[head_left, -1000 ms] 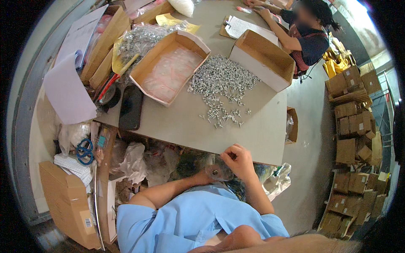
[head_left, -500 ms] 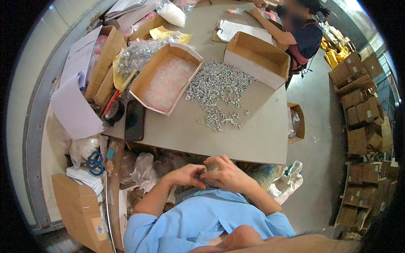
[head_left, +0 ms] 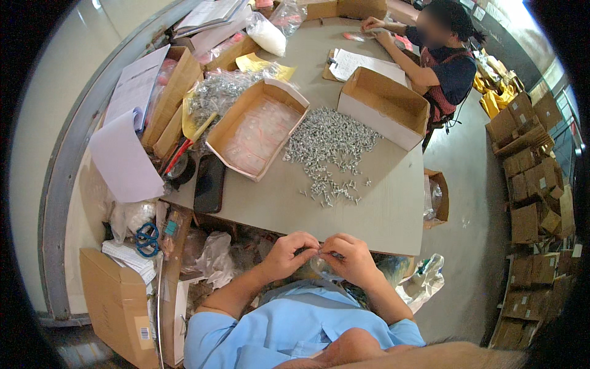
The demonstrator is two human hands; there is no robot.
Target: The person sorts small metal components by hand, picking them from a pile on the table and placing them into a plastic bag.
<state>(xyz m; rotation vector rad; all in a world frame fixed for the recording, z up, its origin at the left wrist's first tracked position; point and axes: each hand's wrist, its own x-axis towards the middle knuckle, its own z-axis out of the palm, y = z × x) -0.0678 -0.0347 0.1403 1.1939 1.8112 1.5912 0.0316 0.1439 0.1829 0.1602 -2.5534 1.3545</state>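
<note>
My left hand (head_left: 287,257) and my right hand (head_left: 354,259) meet at the table's near edge, in front of my body. Their fingertips pinch together at the top of what looks like a small clear plastic bag (head_left: 321,268), which hangs partly hidden below my right fingers. What the bag holds cannot be made out. Beyond my hands, a heap of small silver screws (head_left: 332,144) lies loose on the table (head_left: 270,206). Left of the heap, a shallow cardboard tray (head_left: 216,146) holds flat clear zip bags (head_left: 261,130) with reddish seal lines.
A white cardboard box (head_left: 376,120) stands right of the screws, and a clipboard with papers (head_left: 369,64) lies behind it. A black phone (head_left: 209,184) rests at the left edge near a red-and-yellow cutter (head_left: 184,146). Across the table sits a co-worker (head_left: 445,80). Cartons (head_left: 531,172) are stacked at right.
My hands have risen toward the table edge, and their fingertips now meet at the clear bag. The view has shifted, so the table appears slightly lower and farther right.
</note>
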